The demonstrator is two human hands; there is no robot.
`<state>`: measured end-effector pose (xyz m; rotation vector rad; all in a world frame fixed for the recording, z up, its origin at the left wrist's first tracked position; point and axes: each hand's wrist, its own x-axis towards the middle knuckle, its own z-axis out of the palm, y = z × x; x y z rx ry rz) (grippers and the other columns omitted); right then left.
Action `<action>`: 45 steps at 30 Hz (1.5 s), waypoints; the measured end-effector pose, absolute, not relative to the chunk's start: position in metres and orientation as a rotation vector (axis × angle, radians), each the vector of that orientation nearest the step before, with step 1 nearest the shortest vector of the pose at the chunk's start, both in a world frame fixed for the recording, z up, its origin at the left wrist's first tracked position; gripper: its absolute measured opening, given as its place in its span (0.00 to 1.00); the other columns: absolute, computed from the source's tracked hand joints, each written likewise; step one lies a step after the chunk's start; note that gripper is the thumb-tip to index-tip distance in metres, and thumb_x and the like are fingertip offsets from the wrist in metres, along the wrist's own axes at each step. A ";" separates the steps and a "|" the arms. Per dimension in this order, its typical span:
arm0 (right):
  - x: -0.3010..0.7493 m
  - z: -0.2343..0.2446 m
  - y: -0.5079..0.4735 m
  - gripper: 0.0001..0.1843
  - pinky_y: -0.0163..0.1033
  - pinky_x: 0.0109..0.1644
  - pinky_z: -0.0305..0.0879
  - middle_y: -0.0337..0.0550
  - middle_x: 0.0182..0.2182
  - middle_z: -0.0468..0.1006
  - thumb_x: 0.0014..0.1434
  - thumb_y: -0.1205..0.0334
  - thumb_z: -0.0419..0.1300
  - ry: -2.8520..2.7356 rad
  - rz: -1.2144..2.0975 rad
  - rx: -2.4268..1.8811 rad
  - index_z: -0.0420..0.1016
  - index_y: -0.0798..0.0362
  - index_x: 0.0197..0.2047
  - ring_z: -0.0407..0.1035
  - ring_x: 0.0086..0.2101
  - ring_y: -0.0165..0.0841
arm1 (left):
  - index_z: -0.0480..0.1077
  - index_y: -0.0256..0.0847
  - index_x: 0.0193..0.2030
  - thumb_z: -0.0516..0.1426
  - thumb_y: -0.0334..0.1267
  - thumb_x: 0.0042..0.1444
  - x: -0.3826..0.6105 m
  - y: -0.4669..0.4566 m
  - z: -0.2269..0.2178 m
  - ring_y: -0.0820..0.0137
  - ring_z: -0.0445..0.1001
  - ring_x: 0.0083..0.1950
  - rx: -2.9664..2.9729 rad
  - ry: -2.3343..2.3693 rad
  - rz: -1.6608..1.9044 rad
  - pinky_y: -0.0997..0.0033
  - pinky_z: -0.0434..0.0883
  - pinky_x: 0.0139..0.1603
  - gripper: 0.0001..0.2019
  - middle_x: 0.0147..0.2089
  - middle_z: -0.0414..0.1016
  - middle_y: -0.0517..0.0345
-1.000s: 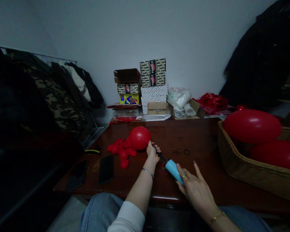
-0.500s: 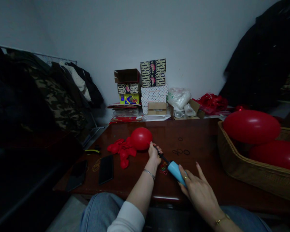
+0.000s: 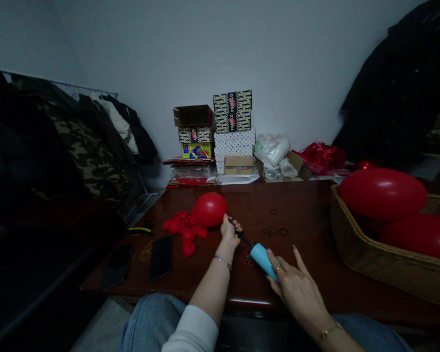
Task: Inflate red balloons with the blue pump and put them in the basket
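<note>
My left hand (image 3: 230, 231) is closed around the neck of a half-filled red balloon (image 3: 209, 209), pinching it onto the black nozzle of a hand pump. My right hand (image 3: 296, 283) grips the rear of the light blue pump (image 3: 261, 256), with some fingers lifted. The pump lies slanted just above the dark wooden table (image 3: 308, 205). Several flat red balloons (image 3: 181, 229) lie in a heap left of the filled one.
A wicker basket (image 3: 385, 264) at the right holds two big inflated red balloons (image 3: 383, 192). Two dark phones (image 3: 160, 257) and rubber bands (image 3: 274, 229) lie on the table. Stacked boxes (image 3: 232, 131) and bags stand at the back wall. Coats hang at the left.
The right hand pulled the pump body back, then pushed it toward the balloon again. The left hand and balloon shifted slightly with it.
</note>
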<state>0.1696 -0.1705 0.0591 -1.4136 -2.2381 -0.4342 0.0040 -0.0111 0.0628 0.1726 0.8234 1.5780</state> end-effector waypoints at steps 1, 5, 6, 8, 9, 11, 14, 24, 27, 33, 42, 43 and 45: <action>0.175 0.058 -0.174 0.24 0.54 0.65 0.38 0.47 0.40 0.77 0.61 0.63 0.48 -2.230 -0.442 -1.389 0.57 0.58 0.60 0.73 0.38 0.32 | 0.55 0.40 0.29 0.50 0.46 0.59 0.003 -0.010 0.064 0.81 0.51 0.14 0.173 0.820 1.580 0.83 0.48 0.13 0.13 0.19 0.53 0.67; 0.193 0.059 -0.189 0.25 0.54 0.66 0.36 0.47 0.41 0.77 0.63 0.60 0.45 -2.214 -0.456 -1.326 0.53 0.57 0.62 0.72 0.40 0.31 | 0.56 0.40 0.29 0.51 0.46 0.58 -0.001 -0.007 0.069 0.81 0.52 0.14 0.164 0.803 1.588 0.83 0.48 0.13 0.13 0.19 0.53 0.67; 0.195 0.060 -0.192 0.25 0.54 0.66 0.35 0.47 0.42 0.77 0.63 0.60 0.44 -2.216 -0.452 -1.325 0.53 0.57 0.62 0.72 0.40 0.31 | 0.56 0.40 0.29 0.51 0.45 0.58 -0.001 -0.007 0.069 0.81 0.52 0.14 0.161 0.797 1.587 0.84 0.48 0.13 0.13 0.19 0.52 0.67; 0.199 0.061 -0.195 0.25 0.54 0.66 0.34 0.47 0.43 0.77 0.63 0.60 0.44 -2.223 -0.439 -1.335 0.53 0.57 0.62 0.72 0.40 0.31 | 0.56 0.40 0.28 0.51 0.46 0.58 -0.001 -0.007 0.069 0.82 0.51 0.14 0.153 0.787 1.583 0.84 0.48 0.13 0.13 0.19 0.52 0.67; 0.199 0.062 -0.196 0.25 0.54 0.66 0.34 0.47 0.43 0.77 0.63 0.60 0.44 -2.229 -0.433 -1.344 0.54 0.57 0.62 0.72 0.40 0.32 | 0.56 0.40 0.28 0.51 0.46 0.58 -0.002 -0.007 0.068 0.82 0.51 0.14 0.148 0.783 1.584 0.84 0.48 0.13 0.13 0.19 0.52 0.67; 0.198 0.062 -0.195 0.24 0.55 0.66 0.35 0.47 0.42 0.77 0.63 0.61 0.45 -2.239 -0.425 -1.358 0.54 0.56 0.62 0.73 0.39 0.32 | 0.56 0.40 0.28 0.52 0.46 0.58 -0.002 -0.008 0.066 0.82 0.51 0.14 0.141 0.778 1.598 0.84 0.48 0.13 0.14 0.19 0.52 0.68; 0.193 0.062 -0.189 0.24 0.56 0.66 0.36 0.47 0.41 0.77 0.62 0.62 0.46 -2.252 -0.428 -1.365 0.55 0.57 0.61 0.72 0.39 0.32 | 0.56 0.40 0.27 0.52 0.45 0.57 -0.003 -0.010 0.061 0.82 0.51 0.14 0.141 0.770 1.626 0.84 0.48 0.13 0.13 0.19 0.52 0.68; 0.150 0.071 -0.155 0.24 0.53 0.66 0.36 0.46 0.38 0.77 0.59 0.64 0.51 -2.256 -0.453 -1.454 0.61 0.58 0.58 0.73 0.32 0.31 | 0.56 0.40 0.28 0.54 0.45 0.56 0.009 -0.019 0.058 0.82 0.51 0.14 0.151 0.808 1.593 0.84 0.49 0.13 0.13 0.20 0.53 0.67; 0.147 0.068 -0.154 0.24 0.52 0.66 0.37 0.45 0.38 0.77 0.58 0.64 0.52 -2.248 -0.434 -1.476 0.61 0.58 0.58 0.73 0.31 0.31 | 0.56 0.40 0.28 0.53 0.44 0.57 0.008 -0.019 0.057 0.82 0.51 0.14 0.154 0.814 1.585 0.84 0.48 0.13 0.13 0.20 0.53 0.67; 0.167 0.057 -0.170 0.26 0.53 0.66 0.36 0.48 0.41 0.77 0.59 0.63 0.50 -2.249 -0.375 -1.421 0.58 0.59 0.60 0.72 0.39 0.33 | 0.56 0.40 0.28 0.52 0.43 0.58 -0.004 -0.013 0.056 0.82 0.51 0.14 0.153 0.802 1.621 0.84 0.47 0.13 0.12 0.19 0.52 0.68; 0.205 0.055 -0.196 0.27 0.55 0.66 0.33 0.48 0.44 0.76 0.63 0.58 0.45 -2.267 -0.409 -1.347 0.51 0.57 0.63 0.72 0.42 0.33 | 0.56 0.40 0.28 0.54 0.45 0.56 -0.006 -0.007 0.067 0.82 0.52 0.14 0.133 0.781 1.621 0.84 0.47 0.12 0.14 0.19 0.52 0.68; 0.205 0.056 -0.196 0.27 0.55 0.66 0.33 0.48 0.44 0.76 0.63 0.58 0.45 -2.264 -0.404 -1.358 0.51 0.57 0.63 0.72 0.42 0.33 | 0.56 0.40 0.28 0.54 0.45 0.56 -0.005 -0.007 0.067 0.82 0.52 0.14 0.133 0.782 1.621 0.84 0.47 0.12 0.14 0.19 0.52 0.67; 0.204 0.057 -0.195 0.26 0.55 0.66 0.33 0.48 0.43 0.77 0.63 0.58 0.46 -2.256 -0.397 -1.370 0.53 0.57 0.63 0.73 0.41 0.32 | 0.56 0.40 0.27 0.54 0.45 0.56 -0.003 -0.009 0.067 0.82 0.51 0.15 0.133 0.778 1.619 0.84 0.47 0.12 0.14 0.19 0.52 0.67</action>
